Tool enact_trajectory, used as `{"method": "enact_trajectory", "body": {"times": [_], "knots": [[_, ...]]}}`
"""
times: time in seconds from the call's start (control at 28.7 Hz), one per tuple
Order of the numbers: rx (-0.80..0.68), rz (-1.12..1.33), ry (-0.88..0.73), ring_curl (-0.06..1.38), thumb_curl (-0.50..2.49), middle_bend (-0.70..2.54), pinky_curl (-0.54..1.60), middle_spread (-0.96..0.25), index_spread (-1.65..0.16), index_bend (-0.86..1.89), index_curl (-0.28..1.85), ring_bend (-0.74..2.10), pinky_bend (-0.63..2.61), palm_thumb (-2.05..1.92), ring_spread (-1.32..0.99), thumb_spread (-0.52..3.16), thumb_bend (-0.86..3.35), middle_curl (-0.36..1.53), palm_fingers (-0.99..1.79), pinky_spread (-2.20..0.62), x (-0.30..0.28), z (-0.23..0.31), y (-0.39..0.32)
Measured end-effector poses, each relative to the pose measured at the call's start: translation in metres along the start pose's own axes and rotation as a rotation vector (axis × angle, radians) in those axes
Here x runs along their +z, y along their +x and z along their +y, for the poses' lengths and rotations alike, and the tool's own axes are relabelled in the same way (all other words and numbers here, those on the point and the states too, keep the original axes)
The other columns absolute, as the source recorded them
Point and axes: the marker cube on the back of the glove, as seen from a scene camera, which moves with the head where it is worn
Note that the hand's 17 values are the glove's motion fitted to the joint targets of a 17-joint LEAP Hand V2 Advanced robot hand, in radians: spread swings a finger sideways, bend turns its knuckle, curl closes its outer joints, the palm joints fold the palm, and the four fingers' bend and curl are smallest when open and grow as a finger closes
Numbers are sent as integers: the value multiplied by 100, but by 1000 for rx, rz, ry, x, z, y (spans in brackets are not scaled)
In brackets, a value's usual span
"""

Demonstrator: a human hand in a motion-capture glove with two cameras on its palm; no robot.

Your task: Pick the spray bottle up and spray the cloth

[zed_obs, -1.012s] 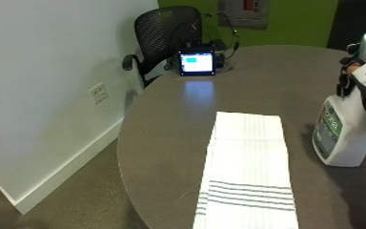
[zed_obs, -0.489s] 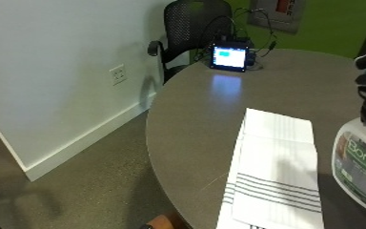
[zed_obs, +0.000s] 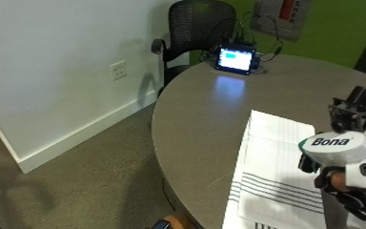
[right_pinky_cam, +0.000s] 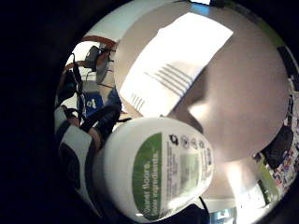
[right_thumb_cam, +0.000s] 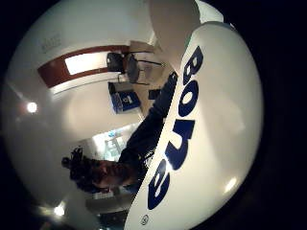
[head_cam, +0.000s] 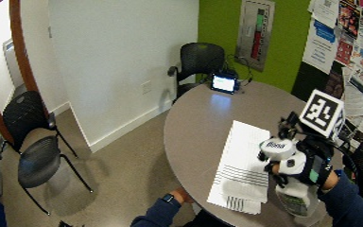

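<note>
The white spray bottle (zed_obs: pixel 335 148) is up in the air, over the striped cloth (zed_obs: pixel 275 179) on the round grey surface (zed_obs: pixel 202 119). The gloved right hand (zed_obs: pixel 351 183) is wrapped around it. The plastic looks smooth and may slip, so holding the thin neck by the trigger seems best.
</note>
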Motion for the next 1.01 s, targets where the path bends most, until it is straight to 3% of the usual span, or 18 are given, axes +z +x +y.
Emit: {"method": "enact_trajectory", "body": {"times": [0.24,0.52,1.01], "knots": [[85,78,-238,48,74,88,42,-18,-27,9,17,90,61,106,-23,46,-3,55,125,-31,38,-12,1],[187,335,-475,48,75,87,42,-18,-27,10,19,89,60,104,-23,44,-4,55,126,-32,49,-33,22],[331,345,-598,49,76,88,42,-18,-28,9,21,88,59,100,-23,48,-3,56,126,-32,45,-34,49]]}}
